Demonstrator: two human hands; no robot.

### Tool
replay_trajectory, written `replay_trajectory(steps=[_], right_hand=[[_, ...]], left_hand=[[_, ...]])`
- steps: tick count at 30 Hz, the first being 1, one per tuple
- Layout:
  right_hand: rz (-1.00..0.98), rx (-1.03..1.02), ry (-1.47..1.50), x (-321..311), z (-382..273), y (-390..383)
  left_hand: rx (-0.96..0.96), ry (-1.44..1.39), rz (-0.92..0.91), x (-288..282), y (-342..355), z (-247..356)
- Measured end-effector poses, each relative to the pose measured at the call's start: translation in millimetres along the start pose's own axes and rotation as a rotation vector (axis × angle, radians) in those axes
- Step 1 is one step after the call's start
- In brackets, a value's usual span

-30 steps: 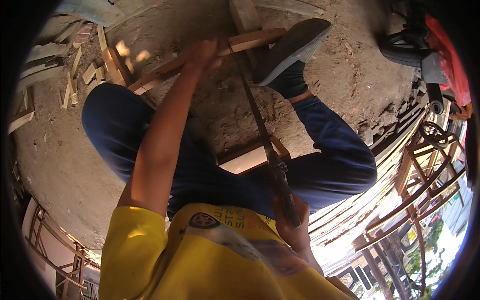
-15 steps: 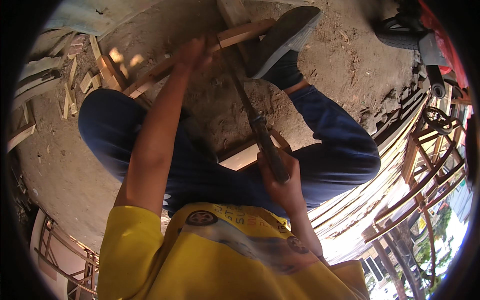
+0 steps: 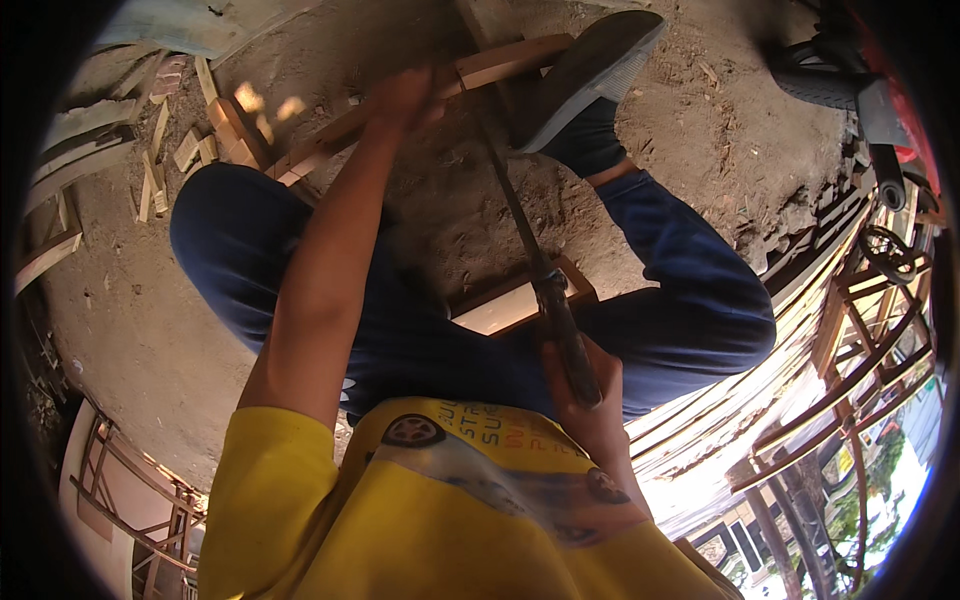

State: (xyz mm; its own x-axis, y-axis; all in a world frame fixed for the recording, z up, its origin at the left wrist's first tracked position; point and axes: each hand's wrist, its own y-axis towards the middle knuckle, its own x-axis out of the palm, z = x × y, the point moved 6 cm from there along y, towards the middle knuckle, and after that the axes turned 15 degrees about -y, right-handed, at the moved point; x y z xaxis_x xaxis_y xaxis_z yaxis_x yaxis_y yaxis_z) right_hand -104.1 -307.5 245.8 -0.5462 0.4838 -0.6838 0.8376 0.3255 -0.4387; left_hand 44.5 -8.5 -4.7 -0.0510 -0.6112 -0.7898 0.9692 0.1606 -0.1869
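Note:
A reddish-brown wooden strip lies slantwise over the ground, its far end by my shoe. My left hand is closed around this strip, a little left of where the saw meets it. My right hand grips the dark handle of a handsaw, whose narrow blade shows nearly edge-on. The blade runs away from my body and its far part crosses the strip just right of my left hand. Shadow hides the exact point of contact.
My shoe sits beside the strip's right end. Between my bent legs is a wooden piece with a pale face. Wood offcuts lie at the left. Long stacked boards and a wooden frame stand at the right.
My right hand has drawn the saw back toward my body. My left hand keeps its hold on the strip. The whole view has shifted slightly.

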Motion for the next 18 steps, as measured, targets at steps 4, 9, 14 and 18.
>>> replay_trajectory(steps=[4,9,14,18], right_hand=[[0.018,0.020,-0.104,-12.6,0.9,-9.6],[-0.124,0.127,0.103,18.8,-8.3,43.3],[0.009,0.089,-0.018,-14.7,-4.7,-18.4],[-0.039,0.065,0.142,19.6,-12.1,52.4]], left_hand=[[-0.039,-0.026,0.021,3.5,0.8,-1.0],[-0.076,-0.079,-0.032,-2.6,3.6,3.4],[-0.070,-0.047,-0.042,2.4,7.5,0.8],[-0.088,-0.123,-0.050,3.1,8.9,5.0]])
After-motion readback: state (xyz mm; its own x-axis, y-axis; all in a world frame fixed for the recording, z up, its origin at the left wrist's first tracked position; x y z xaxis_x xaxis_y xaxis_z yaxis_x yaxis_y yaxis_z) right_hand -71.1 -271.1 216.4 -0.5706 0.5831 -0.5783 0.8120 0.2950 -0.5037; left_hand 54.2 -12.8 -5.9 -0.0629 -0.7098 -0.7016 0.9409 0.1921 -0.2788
